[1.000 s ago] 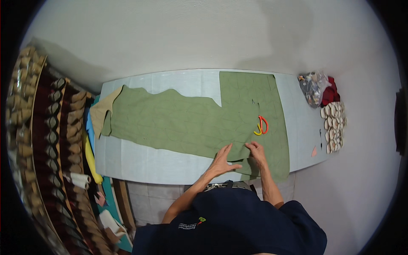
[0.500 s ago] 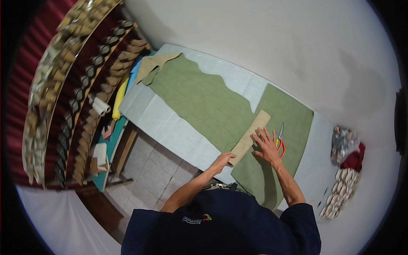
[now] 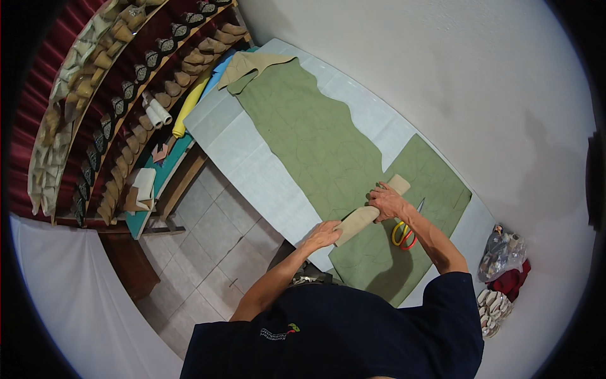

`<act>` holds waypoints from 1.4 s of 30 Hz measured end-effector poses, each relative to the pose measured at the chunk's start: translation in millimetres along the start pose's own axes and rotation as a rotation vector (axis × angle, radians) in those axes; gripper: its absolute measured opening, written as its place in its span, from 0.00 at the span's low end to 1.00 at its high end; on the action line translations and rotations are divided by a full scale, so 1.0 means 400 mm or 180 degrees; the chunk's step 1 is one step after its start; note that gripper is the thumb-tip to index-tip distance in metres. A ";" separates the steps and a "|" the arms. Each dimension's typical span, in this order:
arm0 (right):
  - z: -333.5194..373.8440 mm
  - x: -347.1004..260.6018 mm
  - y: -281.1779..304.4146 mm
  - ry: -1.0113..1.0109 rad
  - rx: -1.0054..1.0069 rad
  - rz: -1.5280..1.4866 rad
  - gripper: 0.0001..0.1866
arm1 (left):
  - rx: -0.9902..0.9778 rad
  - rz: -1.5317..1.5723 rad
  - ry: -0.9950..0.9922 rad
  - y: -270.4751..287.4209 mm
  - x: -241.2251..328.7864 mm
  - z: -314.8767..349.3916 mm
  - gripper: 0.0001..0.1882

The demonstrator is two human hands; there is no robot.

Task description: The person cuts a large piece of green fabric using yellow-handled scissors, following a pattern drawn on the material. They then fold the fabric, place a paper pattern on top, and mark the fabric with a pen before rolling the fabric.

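Observation:
A beige roll [image 3: 356,223], seemingly a rolled-up part of the green sheet with its pale underside outward, lies slantwise over the green sheet material. My left hand [image 3: 323,234] holds its near end. Curled over the roll toward its far end is my right hand [image 3: 388,202], its fingertips partly hidden. The large green sheet [image 3: 303,126], perhaps leather, bears faint outlines and folds over to beige at its far left corner. On a flat green piece [image 3: 435,183] to the right, scissors [image 3: 404,235] with yellow and red handles rest close to my right forearm.
A white-covered table [image 3: 246,151] stands against the pale wall. Shelves to the left carry several shoe lasts [image 3: 183,77] and shoes. A yellow roll [image 3: 192,104] lies by the teal bench [image 3: 165,174]. At right are a clear plastic bag [image 3: 502,252] and red cloth [image 3: 512,281].
My right hand has gone from lying spread beside the roll to gripping over it. My left hand still holds the near end. The whole view has shifted somewhat.

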State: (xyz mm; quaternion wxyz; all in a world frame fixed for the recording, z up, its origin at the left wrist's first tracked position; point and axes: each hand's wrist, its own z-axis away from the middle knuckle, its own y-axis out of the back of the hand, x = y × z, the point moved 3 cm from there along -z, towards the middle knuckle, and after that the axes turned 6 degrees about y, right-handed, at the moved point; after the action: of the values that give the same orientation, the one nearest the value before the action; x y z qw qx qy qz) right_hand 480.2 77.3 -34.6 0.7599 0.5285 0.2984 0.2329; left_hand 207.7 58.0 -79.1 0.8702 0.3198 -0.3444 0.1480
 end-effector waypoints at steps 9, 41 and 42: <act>-0.009 -0.012 0.038 -0.0681 -0.0392 -0.0567 0.29 | 0.1349 -0.1304 -0.0977 -0.043 0.251 0.034 0.37; -0.019 -0.122 0.006 -0.0264 -0.0724 -0.1090 0.23 | -0.1238 -0.0092 0.0555 -0.024 0.000 0.058 0.31; -0.015 -0.128 0.011 -0.0286 -0.0779 -0.1111 0.23 | -0.1214 -0.0066 0.0552 -0.029 -0.009 0.064 0.32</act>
State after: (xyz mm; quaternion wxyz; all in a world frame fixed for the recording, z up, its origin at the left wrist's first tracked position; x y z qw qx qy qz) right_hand 439.2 48.4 -21.4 0.8597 0.3825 0.3207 0.1085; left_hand 197.6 32.3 -72.4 0.9428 0.1388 -0.2866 0.0982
